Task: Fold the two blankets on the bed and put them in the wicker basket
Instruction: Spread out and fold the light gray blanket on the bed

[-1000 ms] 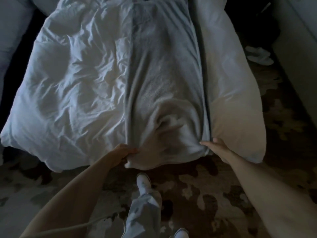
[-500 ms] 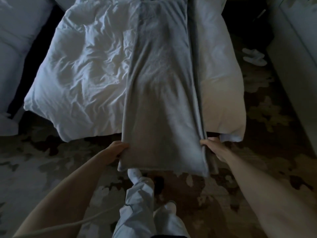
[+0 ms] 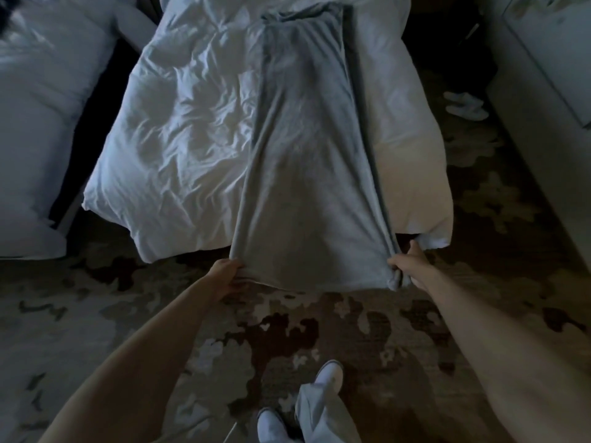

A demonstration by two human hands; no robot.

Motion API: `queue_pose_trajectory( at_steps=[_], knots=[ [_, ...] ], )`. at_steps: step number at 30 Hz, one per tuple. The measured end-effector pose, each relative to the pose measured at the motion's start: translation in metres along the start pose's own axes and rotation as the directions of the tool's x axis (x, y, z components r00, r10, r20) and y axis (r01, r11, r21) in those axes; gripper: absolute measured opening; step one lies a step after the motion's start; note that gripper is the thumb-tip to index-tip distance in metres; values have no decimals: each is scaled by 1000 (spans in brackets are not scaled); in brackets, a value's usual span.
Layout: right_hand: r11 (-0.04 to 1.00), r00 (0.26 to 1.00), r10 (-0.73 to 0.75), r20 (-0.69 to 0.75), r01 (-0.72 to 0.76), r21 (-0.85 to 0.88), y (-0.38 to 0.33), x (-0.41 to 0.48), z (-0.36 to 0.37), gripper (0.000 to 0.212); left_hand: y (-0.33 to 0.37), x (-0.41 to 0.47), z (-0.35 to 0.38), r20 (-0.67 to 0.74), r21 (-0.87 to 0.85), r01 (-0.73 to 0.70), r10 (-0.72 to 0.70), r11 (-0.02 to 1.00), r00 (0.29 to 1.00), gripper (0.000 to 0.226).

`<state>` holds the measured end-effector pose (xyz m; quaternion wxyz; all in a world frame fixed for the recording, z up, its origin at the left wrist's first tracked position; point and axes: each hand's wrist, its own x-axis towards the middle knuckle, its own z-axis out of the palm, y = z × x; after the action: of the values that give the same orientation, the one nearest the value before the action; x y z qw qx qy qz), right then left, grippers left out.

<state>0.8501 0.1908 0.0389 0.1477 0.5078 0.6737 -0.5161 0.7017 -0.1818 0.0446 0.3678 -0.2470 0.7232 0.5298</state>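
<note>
At the foot of the bed, dead ahead at 12 o'clock, the grey blanket lies in a long narrow strip running up the white bedding. Its near end is pulled off the edge and held above the rug.

My left hand is pinching the near corner at about 11, fingers curled into the cloth. My right hand is clamped on the other near corner at about 1, where several layers bunch together.

Handling guess: soft, floppy, fleece-like stuff, light enough for two hands and not fragile. It'll sag in the middle and the stacked layers could slide apart, so I'd hold all the layers right at the corners. The wrinkled bedding under it is squishy and may drag along rather than let the blanket glide.

Room is dim. There's a second bed out at 10, a pale cabinet along the wall at 2, and white slippers on the floor just in front of it. My shoes are down at 6. I can't see the basket anywhere, and I can't pick out a second blanket either.
</note>
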Motion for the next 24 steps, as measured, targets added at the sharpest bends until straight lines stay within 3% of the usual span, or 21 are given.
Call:
queue_pose_trajectory(
  at_steps=[6, 9, 11, 16, 20, 24],
  knots=[
    [999, 1000, 23, -19, -24, -47, 19, -22, 10, 69, 2, -13, -5, -45, -14, -107, 107, 994, 993, 8],
    [990, 987, -83, -140, 65, -127, 29, -28, 8, 31, 1, -18, -7, -74, 17, -158, 159, 987, 985, 11],
    [981, 983, -122, -138, 98, -167, 36, -31, 8, 17, 1, -21, -6, -77, 50, -190, 193, 980, 978, 12],
    [989, 999, -46, -5, 45, -144, 49, -39, 25, 20, -1, -20, 3, -94, 308, -257, 298, 916, 950, 10],
    [989, 997, -49, 51, 55, -135, 50, -23, 53, 19, -10, 18, 6, -112, 462, -201, 282, 864, 953, 17],
    [979, 995, -46, 85, 62, -195, 46, 19, 87, 18, -27, 61, 9, -120, 366, -123, 178, 922, 977, 30]
  ],
)
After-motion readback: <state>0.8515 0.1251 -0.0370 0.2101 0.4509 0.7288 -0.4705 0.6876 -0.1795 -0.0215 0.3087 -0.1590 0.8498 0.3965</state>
